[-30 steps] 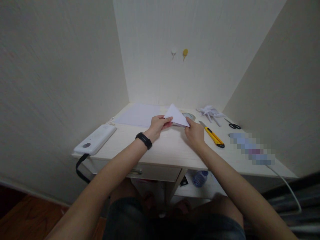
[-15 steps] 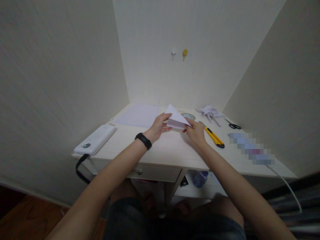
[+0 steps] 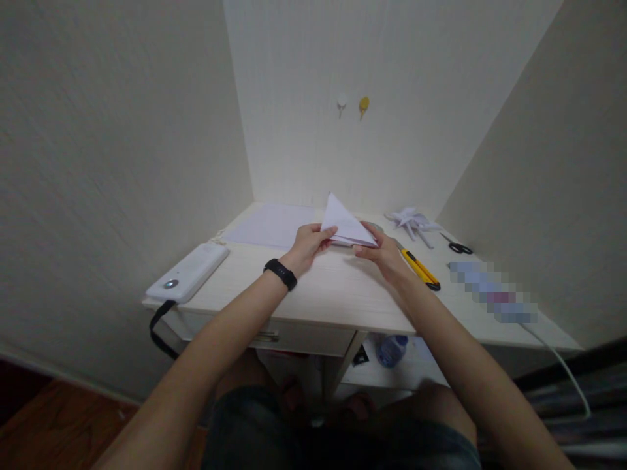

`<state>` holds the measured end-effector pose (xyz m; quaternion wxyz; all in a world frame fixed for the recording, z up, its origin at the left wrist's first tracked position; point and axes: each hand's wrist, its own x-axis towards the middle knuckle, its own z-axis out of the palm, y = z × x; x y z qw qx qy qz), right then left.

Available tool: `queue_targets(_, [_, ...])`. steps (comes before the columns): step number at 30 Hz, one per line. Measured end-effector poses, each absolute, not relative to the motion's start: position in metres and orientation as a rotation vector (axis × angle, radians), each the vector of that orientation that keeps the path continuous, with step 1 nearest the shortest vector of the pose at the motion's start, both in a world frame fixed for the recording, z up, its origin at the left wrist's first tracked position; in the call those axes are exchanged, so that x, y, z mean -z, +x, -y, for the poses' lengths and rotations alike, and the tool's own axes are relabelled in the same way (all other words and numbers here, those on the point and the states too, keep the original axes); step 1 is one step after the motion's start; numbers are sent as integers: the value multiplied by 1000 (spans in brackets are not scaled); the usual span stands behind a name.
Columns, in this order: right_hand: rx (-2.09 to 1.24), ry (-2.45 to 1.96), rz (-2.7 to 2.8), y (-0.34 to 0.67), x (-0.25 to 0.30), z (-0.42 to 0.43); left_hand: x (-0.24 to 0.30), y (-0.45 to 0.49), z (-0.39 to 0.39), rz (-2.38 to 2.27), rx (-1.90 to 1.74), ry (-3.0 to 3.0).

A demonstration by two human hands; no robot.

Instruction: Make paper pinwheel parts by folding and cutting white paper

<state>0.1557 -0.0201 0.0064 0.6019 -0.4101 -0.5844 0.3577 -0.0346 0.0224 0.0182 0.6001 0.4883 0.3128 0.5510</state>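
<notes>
A white sheet of paper folded into a triangle (image 3: 343, 221) is held up above the desk, its point toward the wall. My left hand (image 3: 312, 243), with a black watch on the wrist, pinches its left corner, thumb on top. At the right corner my right hand (image 3: 379, 250) grips the paper between thumb and fingers. The lower edge shows folded layers slightly apart. Behind the paper, a roll of tape (image 3: 376, 226) is mostly hidden. A yellow utility knife (image 3: 420, 269) lies just right of my right hand.
On the desk (image 3: 294, 300) lie a flat white sheet (image 3: 269, 225) at back left and a white device (image 3: 187, 273) with a strap. Folded white paper pieces (image 3: 412, 222), black scissors (image 3: 458, 246) and a blurred-out object (image 3: 492, 292) with a cable are at right. A bottle (image 3: 392, 350) stands below.
The folded paper has turned and its layers have come closer together. My left thumb now presses on top of it, and my right hand has shifted its grip at the right corner.
</notes>
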Motion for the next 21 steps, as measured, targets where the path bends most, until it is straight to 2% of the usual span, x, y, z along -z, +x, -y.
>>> queue_targets(8, [-910,-1056,1312,158,-4,18,-23,-35,-17,-764,-1133,1254])
queue_targets(16, [-1135,-950,1242,156,-11,24,-25,-33,-17,-705,-1199,1165])
queue_targets(21, [-1213,-929,1333,151,-19,32,-17,-31,-20,-743,-1382,1253])
